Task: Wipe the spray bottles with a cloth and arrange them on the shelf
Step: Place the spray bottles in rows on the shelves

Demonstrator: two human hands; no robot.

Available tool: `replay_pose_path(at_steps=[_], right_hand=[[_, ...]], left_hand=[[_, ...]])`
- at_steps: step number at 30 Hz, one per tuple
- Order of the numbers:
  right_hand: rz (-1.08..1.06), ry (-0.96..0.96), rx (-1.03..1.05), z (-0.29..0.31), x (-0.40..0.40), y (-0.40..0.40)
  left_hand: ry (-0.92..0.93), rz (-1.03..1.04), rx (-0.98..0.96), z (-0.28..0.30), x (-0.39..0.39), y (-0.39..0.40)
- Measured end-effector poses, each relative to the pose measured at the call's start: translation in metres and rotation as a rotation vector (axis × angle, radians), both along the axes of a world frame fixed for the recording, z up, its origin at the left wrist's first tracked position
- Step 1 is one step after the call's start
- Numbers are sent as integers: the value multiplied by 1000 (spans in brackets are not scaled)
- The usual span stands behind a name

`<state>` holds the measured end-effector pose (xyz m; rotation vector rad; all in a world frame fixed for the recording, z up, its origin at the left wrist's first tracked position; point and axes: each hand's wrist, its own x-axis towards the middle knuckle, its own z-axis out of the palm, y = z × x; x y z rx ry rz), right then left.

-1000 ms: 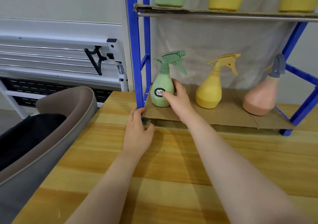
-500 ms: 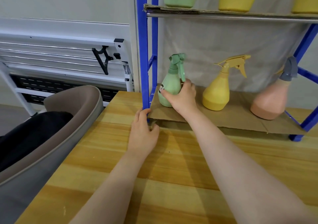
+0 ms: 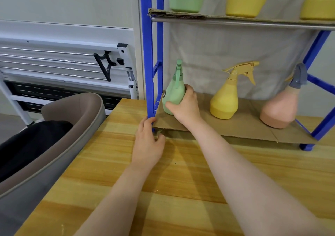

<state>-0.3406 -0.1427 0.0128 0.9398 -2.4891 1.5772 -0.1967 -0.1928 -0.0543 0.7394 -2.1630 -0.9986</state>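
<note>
A green spray bottle (image 3: 173, 92) stands at the left end of the lower shelf, its nozzle pointing toward me. My right hand (image 3: 186, 107) grips its body from the right. My left hand (image 3: 147, 143) lies on the wooden table, its fingers holding the front left corner of the cardboard liner (image 3: 235, 129) beside the blue post (image 3: 147, 54). A yellow spray bottle (image 3: 227, 98) and a pink spray bottle (image 3: 281, 107) with a grey trigger stand further right on the same shelf. No cloth is in view.
The upper shelf (image 3: 235, 19) carries one green and two yellow bottles, cut off at the top. A grey-brown chair (image 3: 54, 145) with a black cushion stands at the table's left. A white folded metal frame (image 3: 63, 63) leans on the wall behind.
My right hand has turned the green bottle on the shelf, so its nozzle swung from pointing right to pointing toward me. My left hand stayed at the cardboard corner.
</note>
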Motion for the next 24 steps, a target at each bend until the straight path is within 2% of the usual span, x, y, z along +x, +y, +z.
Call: replay_pose_path(at_steps=[6,15,18,24], right_hand=[[-76,-8,-8,0,3,-7],[-43,-25,-13,1,6,-5],[-55,-91,39,-1,10,-5],[-87,-122,30,-2,18,30]], left_hand=[[-1,5,-8,1,0,0],[-1,3,-11,2,1,1],[14,0,-8,1,1,0],[-6,-26,-33,4,3,0]])
